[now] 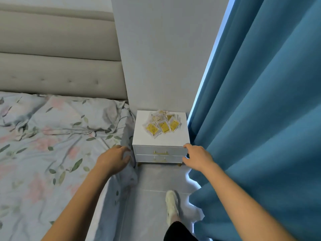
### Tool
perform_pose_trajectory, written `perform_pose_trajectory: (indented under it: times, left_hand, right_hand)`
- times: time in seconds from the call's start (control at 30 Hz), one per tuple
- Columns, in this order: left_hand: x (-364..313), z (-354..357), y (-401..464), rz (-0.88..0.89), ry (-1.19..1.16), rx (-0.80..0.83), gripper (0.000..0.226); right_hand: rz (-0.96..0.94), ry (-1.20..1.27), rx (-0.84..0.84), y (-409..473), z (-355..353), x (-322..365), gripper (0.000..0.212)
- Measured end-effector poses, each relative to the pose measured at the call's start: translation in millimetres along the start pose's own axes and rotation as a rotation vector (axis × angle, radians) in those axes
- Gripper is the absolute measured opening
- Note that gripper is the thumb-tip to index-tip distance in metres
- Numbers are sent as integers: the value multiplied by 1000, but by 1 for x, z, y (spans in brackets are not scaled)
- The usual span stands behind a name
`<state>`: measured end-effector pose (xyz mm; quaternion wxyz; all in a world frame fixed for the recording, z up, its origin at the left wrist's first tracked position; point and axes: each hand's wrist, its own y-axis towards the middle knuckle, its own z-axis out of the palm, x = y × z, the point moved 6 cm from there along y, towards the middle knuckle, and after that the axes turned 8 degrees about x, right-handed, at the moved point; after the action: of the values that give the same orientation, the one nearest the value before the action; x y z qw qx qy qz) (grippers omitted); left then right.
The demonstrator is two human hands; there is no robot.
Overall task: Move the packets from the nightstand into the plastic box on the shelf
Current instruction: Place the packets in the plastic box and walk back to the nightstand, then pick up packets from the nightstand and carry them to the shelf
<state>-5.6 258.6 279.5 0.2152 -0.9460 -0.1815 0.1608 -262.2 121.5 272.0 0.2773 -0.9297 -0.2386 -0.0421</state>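
Observation:
Several clear packets with yellow contents (162, 124) lie in a loose heap on top of a small white nightstand (144, 138) with two drawers and gold handles. My left hand (113, 159) hovers at the nightstand's front left corner, fingers loosely curled, holding nothing. My right hand (197, 157) is at the front right corner, fingers relaxed and empty. Both hands are below and in front of the packets, apart from them. No plastic box or shelf is in view.
A bed with a floral sheet (52, 145) and a padded headboard (60, 66) stands left of the nightstand. A blue curtain (260, 110) hangs close on the right. My foot in a white shoe (172, 206) is on the narrow grey tiled floor between them.

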Motion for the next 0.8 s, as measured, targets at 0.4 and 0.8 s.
perform_pose_trajectory:
  times: [0.4,0.8]
  left_hand:
    - [-17,-15,252,-151,-122,22,38]
    - [19,116,384,-289,-384,136,30]
  right_hand:
    - [-58,-32,189,291,-39,-42,52]
    - [-171,232,274,477,98,-12,47]
